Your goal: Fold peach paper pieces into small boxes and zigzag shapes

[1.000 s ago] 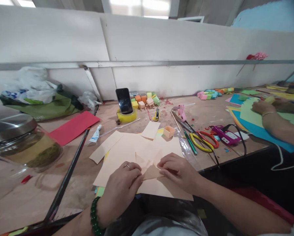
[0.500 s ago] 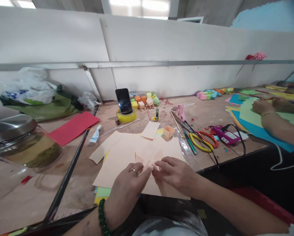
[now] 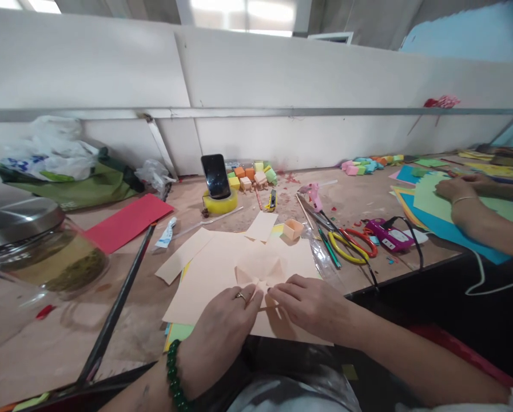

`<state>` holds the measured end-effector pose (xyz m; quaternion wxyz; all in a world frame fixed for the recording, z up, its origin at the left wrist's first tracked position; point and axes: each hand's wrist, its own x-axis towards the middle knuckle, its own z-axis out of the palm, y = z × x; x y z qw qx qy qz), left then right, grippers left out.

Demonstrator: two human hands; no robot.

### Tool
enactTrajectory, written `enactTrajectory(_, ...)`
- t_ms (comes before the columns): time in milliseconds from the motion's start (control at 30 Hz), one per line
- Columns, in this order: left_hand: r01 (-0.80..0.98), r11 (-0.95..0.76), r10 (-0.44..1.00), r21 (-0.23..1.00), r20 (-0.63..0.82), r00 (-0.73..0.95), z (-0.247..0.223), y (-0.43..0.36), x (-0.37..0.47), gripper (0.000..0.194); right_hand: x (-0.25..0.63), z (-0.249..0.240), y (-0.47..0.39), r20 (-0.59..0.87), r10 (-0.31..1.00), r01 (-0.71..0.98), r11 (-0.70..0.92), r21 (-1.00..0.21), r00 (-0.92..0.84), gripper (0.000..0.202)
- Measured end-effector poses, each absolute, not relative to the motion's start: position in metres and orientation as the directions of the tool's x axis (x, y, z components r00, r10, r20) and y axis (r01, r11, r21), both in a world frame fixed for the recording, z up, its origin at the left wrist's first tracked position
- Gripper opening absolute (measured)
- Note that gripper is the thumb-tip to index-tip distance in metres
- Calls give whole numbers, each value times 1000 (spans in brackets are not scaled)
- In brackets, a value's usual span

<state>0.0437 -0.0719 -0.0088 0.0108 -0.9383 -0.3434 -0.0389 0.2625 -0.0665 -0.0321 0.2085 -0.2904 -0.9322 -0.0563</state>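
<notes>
A small folded peach paper piece (image 3: 260, 272) lies over larger peach sheets (image 3: 209, 269), its flaps standing up on the far side. My left hand (image 3: 228, 315), with a ring and a green bead bracelet, pinches its near left part between thumb and fingers. On the near right part, my right hand (image 3: 310, 300) closes its fingertips against the same piece. The fingertips of both hands almost meet, hiding part of the folds. Beyond them sits a small open peach paper box (image 3: 293, 229), beside a loose peach piece (image 3: 261, 226).
A phone (image 3: 215, 176) leans on a yellow tape roll (image 3: 220, 202). Scissors (image 3: 349, 247), a glue gun (image 3: 314, 197) and a purple power strip (image 3: 389, 236) lie right. A glass jar (image 3: 46, 257) stands left. Another person's hands (image 3: 457, 187) work at far right.
The folded piece's flaps have opened wider and show more. My left fingers have shifted slightly right, and my right hand has turned a little flatter. The view has moved slightly.
</notes>
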Motion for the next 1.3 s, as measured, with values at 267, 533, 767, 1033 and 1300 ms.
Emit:
enactTrajectory(267, 701, -636, 771, 322, 226, 596, -20, -58, 36, 32, 268, -41, -53, 473, 671, 588, 736, -336, -571, 20)
enactTrajectory(533, 721, -510, 845, 470, 118, 521, -13, -56, 40, 35, 270, -41, -44, 296, 806, 478, 554, -682, -512, 17)
enactTrajectory(767, 723, -512, 842, 463, 103, 530, -16, -63, 39, 24, 272, -37, -43, 317, 737, 376, 606, -701, -597, 20)
enactTrajectory(1033, 804, -230, 961, 549, -5, 278, -16, -54, 45, 17, 264, -40, -36, 52, 952, 502, 205, -840, -302, 12)
enactTrajectory(1300, 874, -219, 971, 434, 4, 241, -14, -57, 52, 17, 262, -34, -38, 41, 958, 545, 196, -815, -283, 30)
